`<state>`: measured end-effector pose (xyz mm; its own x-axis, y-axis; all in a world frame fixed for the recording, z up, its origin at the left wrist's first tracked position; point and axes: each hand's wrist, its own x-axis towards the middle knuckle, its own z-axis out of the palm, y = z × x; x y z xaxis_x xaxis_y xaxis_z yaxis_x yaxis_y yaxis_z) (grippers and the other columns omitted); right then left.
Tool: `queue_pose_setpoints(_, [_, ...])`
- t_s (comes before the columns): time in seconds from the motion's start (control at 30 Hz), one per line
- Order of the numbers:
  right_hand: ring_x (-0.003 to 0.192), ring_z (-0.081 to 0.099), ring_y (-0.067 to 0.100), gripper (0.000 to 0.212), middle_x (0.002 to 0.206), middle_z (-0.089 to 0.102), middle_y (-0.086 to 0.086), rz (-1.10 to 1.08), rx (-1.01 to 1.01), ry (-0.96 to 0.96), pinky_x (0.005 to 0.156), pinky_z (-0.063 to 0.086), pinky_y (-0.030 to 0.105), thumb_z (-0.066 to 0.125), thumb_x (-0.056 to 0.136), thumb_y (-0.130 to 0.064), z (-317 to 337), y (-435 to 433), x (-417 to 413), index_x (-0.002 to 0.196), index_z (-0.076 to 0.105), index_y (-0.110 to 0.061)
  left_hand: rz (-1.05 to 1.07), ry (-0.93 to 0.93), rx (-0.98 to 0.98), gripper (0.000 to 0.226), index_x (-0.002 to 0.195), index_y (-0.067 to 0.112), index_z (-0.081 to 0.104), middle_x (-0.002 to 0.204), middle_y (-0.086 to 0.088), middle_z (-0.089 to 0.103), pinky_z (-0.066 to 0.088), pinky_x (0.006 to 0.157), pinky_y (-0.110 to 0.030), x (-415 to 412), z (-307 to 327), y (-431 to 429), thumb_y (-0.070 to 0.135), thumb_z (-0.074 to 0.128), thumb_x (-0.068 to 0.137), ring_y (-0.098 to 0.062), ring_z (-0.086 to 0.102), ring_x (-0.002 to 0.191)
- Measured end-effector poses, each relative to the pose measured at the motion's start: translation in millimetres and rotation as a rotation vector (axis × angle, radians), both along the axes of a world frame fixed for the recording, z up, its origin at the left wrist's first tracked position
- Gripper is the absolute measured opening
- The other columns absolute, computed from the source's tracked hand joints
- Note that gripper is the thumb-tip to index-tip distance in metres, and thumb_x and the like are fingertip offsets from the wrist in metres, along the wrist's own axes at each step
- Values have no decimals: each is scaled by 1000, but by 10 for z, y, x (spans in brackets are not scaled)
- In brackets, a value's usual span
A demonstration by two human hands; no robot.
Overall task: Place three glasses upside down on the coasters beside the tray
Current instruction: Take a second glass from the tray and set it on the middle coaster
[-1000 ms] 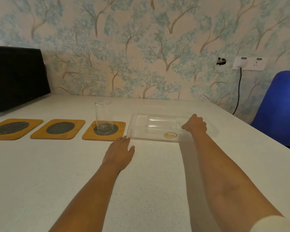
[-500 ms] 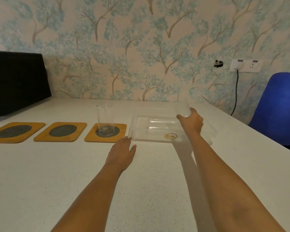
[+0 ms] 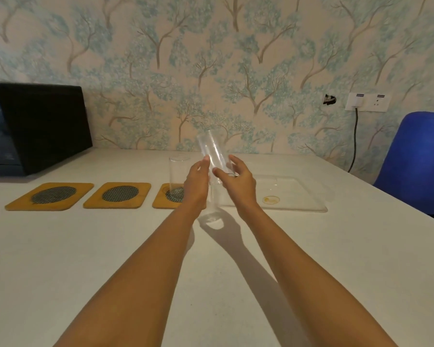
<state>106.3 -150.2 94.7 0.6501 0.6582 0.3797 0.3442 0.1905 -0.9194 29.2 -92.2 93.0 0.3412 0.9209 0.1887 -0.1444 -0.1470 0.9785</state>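
A clear glass (image 3: 212,149) is held tilted in the air over the gap between the coasters and the tray. My right hand (image 3: 239,185) grips its lower part, thumb in front and fingers behind. My left hand (image 3: 197,182) closes on its left side, thumb touching it. A second glass (image 3: 178,171) stands on the right coaster (image 3: 161,202), partly hidden by my left hand. The middle coaster (image 3: 118,195) and left coaster (image 3: 52,196), wooden with dark mesh rounds, are bare. The clear tray (image 3: 301,199) lies to the right of them.
A black appliance (image 3: 35,126) stands at the back left of the white table (image 3: 110,259). A blue chair (image 3: 419,161) is at the right edge. A wall socket with a cable (image 3: 355,136) hangs behind the tray.
My right hand has lifted the glass out of the tray and carried it left and up. My left hand has risen from the table to meet it.
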Motion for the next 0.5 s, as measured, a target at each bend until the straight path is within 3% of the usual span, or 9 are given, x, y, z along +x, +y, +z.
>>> queue_pose_setpoints(0.13, [105,55,8,61,134,57,0,48,8,-32,75,40,7,74,80,-30,-26,44,-310,135,50,-25,-139,-105,-163,62,142,20,28,140,-15,48,44,104,-47,-208,59,60,48,48,91,-30,53,123])
queue_pose_setpoints(0.23, [104,52,9,55,137,54,1,100,-42,-15,68,37,5,67,86,-34,-12,73,-449,137,46,-24,-161,-150,-202,59,139,22,33,134,-15,53,47,101,-46,-398,56,132,44,54,89,-32,58,116])
queue_pose_setpoints(0.4, [112,52,12,56,137,54,3,79,-85,10,92,41,24,55,88,-54,149,200,-599,133,51,-20,-106,-100,-121,67,142,26,32,133,-13,51,55,79,-35,-747,78,255,43,62,85,-11,58,92])
queue_pose_setpoints(0.43, [115,52,14,61,138,53,4,72,-83,34,96,41,26,57,87,-56,194,245,-630,135,48,-19,-94,-84,-102,69,142,26,33,135,-12,50,54,76,-32,-813,79,281,41,65,83,-13,58,94])
queue_pose_setpoints(0.5, [127,51,22,72,142,50,7,85,-102,108,108,41,35,60,83,-58,267,345,-696,140,42,-18,-91,-51,-77,72,142,28,34,138,-10,49,52,85,-34,-941,85,336,38,70,80,-22,56,107])
